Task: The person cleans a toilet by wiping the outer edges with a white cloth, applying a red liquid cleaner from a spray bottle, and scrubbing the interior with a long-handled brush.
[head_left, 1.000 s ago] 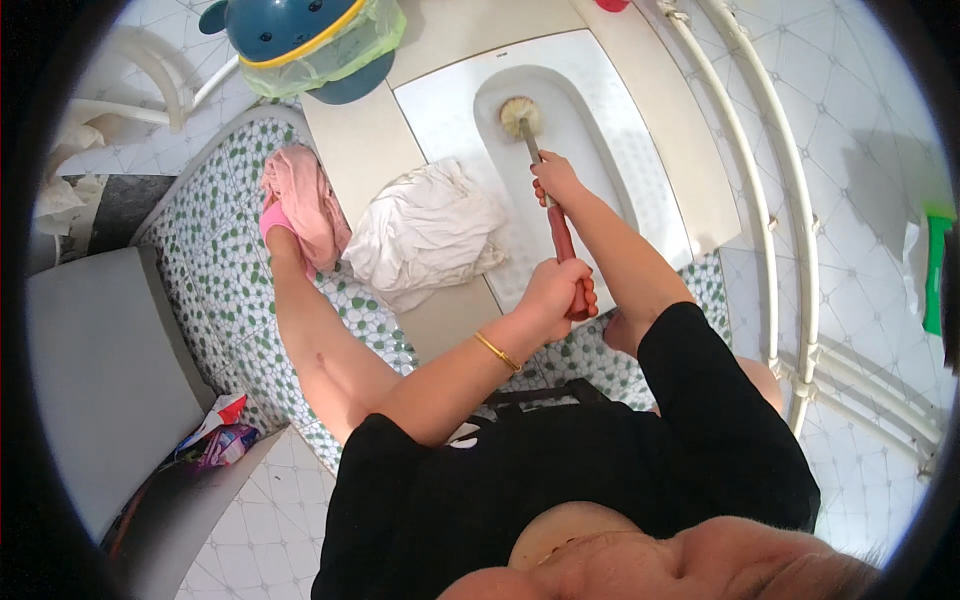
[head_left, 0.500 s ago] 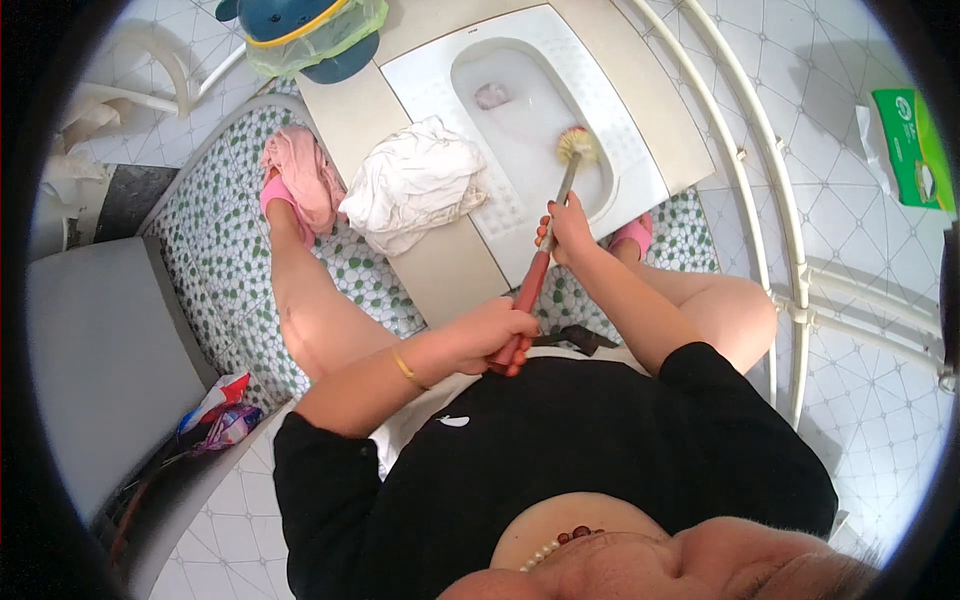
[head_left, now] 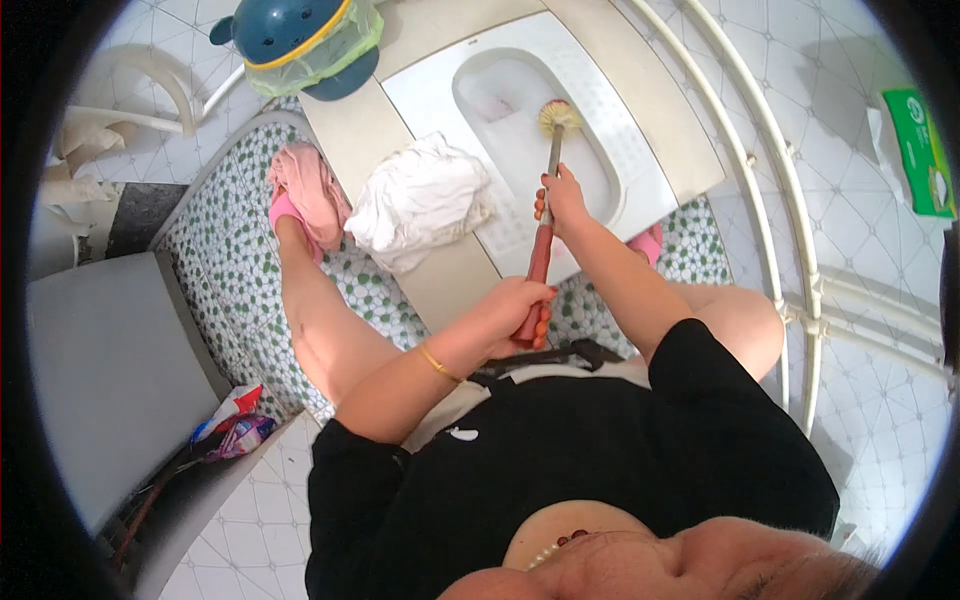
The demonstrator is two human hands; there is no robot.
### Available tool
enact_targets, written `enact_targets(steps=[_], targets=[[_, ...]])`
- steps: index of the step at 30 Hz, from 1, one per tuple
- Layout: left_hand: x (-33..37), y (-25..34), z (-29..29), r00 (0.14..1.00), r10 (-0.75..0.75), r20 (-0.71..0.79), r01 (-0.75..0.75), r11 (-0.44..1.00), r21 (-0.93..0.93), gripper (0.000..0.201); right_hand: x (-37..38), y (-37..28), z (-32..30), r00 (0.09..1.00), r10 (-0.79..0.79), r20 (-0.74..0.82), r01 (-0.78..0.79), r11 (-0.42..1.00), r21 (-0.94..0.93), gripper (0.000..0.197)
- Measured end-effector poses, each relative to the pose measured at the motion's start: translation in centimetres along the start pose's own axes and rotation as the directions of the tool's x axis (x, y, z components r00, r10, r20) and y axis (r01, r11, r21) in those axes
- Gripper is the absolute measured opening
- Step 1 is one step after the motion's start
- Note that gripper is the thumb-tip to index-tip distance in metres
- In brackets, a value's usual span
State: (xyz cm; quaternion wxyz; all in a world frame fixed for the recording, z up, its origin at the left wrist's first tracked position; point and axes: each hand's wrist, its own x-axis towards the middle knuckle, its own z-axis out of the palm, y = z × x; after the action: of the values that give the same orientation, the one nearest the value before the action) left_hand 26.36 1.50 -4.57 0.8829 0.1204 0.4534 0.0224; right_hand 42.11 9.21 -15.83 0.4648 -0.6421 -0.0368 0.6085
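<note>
Both my hands are closed round one long toilet brush (head_left: 543,250). My left hand (head_left: 518,308) wraps the lower end of its red handle, close to my body. Farther up, my right hand (head_left: 564,205) grips the stick where the red part meets the grey metal shaft. The round, yellowish bristle head rests inside the basin of a white squat toilet (head_left: 640,165), near its right inner wall. Pale, cloudy-looking liquid or wet surface shows in the basin (head_left: 530,155). A crumpled white cloth (head_left: 420,200) lies beside the toilet's left edge.
A pink cloth (head_left: 308,190) drapes over my left lower leg and pink slipper. At the far left stands a blue bin (head_left: 285,30) with a green liner. White pipes (head_left: 745,140) curve along the right. A green package (head_left: 915,150) is at far right, a grey panel (head_left: 110,350) at left.
The brush head has moved away from me and slightly left along the basin. Both hands have shifted with the brush, whose stick now stands steeper in view.
</note>
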Motion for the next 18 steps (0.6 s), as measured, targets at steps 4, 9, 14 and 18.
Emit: enact_targets(steps=[4, 9, 14, 18], targets=[[4.2, 4.2, -0.4, 0.993, 0.097, -0.064, -0.103, 0.99, -0.1, 0.016, 6.7, -2.6, 3.3, 0.994, -0.089, 0.06, 0.096, 0.988, -0.12, 0.042], [6.4, 7.8, -3.7, 0.98, 0.17, -0.104, -0.195, 0.925, -0.326, 0.013, 12.6, -0.6, 8.3, 0.982, 0.049, 0.18, -0.002, 0.968, -0.253, 0.009], [7.1, 9.3, -5.5, 0.987, 0.162, -0.022, -0.151, 0.853, -0.499, 0.012, 16.6, 1.5, 8.0, 0.985, 0.12, 0.125, -0.076, 0.948, -0.309, 0.009], [6.4, 9.6, -4.0, 0.961, 0.266, -0.068, -0.258, 0.789, -0.558, 0.016, 14.8, -1.1, 9.2, 0.992, 0.05, 0.113, -0.006, 0.935, -0.355, 0.01]])
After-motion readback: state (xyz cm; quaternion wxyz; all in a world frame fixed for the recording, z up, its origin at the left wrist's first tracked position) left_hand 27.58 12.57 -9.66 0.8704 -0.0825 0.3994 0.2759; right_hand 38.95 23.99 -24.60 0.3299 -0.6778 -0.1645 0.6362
